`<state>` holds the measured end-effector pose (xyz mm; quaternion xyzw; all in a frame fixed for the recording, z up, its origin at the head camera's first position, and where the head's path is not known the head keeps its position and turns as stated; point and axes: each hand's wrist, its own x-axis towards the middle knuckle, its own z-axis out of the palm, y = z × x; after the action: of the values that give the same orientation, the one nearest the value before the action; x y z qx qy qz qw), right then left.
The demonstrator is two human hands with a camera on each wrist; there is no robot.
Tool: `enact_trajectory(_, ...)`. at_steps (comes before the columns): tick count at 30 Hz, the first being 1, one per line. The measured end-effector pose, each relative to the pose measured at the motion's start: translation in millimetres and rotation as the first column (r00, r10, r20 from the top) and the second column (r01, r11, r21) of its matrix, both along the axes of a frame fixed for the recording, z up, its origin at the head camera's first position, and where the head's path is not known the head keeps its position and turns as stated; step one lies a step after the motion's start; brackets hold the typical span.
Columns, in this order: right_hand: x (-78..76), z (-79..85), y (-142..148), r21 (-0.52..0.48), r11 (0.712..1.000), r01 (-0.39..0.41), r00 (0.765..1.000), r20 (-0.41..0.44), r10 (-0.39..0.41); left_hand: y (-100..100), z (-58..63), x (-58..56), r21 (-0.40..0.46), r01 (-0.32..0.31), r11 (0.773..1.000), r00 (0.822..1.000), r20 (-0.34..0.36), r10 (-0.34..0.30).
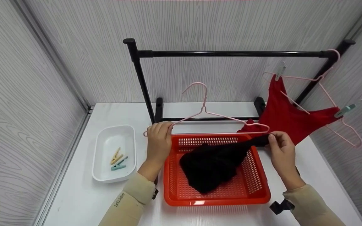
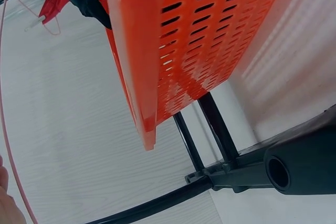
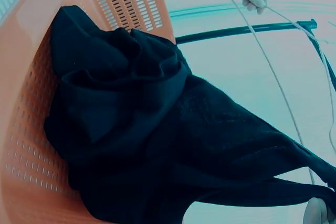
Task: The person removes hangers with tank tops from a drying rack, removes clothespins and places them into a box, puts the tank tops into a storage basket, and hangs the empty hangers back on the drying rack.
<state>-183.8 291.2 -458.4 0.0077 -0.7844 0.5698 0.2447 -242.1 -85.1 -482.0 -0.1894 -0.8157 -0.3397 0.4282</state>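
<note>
My left hand point(image 1: 159, 139) grips the left end of a pink wire hanger point(image 1: 204, 110), holding it upright over the back of a red plastic basket point(image 1: 217, 202). A black garment point(image 1: 211, 168) lies bunched in that basket, one part stretched up over the right rim. My right hand point(image 1: 283, 150) pinches the end of this stretched part, close to the hanger's right corner. In the right wrist view the black cloth point(image 3: 126, 114) spreads toward the fingertips point(image 3: 315, 212) at the lower right. Only a sliver of the left hand point(image 2: 8, 205) shows in the left wrist view, beside the thin hanger wire.
A black rack point(image 1: 231, 54) stands behind the basket. On its right end hangs another pink hanger point(image 1: 325, 91) with a red garment point(image 1: 289, 113) held by clothespins point(image 1: 346, 110). At left, a white tray point(image 1: 97, 153) contains yellow point(image 1: 117, 157) and teal clothespins point(image 1: 118, 165).
</note>
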Motion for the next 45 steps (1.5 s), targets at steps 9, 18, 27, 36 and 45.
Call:
enact_trajectory(9,2.4,-2.9,-10.8,0.019,0.993,-0.118,0.992,-0.03,0.119,3.2,-0.3,0.1,-0.007,0.0,1.0,1.0,-0.012,0.0)
enact_trajectory(18,0.3,-2.7,-20.1,0.091,0.975,-0.202,0.978,0.066,0.197,5.0,-1.8,-0.9,-0.003,0.012,1.0,1.0,-0.019,-0.012)
enact_trajectory(27,-5.3,-4.1,-26.4,0.154,0.94,-0.303,0.943,0.193,0.272,6.4,-2.1,-1.9,0.001,0.014,1.0,0.999,-0.037,-0.014)
enact_trajectory(36,-8.8,-1.1,-27.6,0.236,0.897,-0.373,0.896,0.343,0.282,6.8,-3.3,-1.8,-0.022,-0.002,1.0,1.0,-0.018,0.002)
enact_trajectory(45,-13.6,-5.9,-23.4,0.402,0.796,-0.454,0.86,0.431,0.273,7.9,-3.1,-1.6,-0.02,0.005,1.0,1.0,-0.008,-0.005)
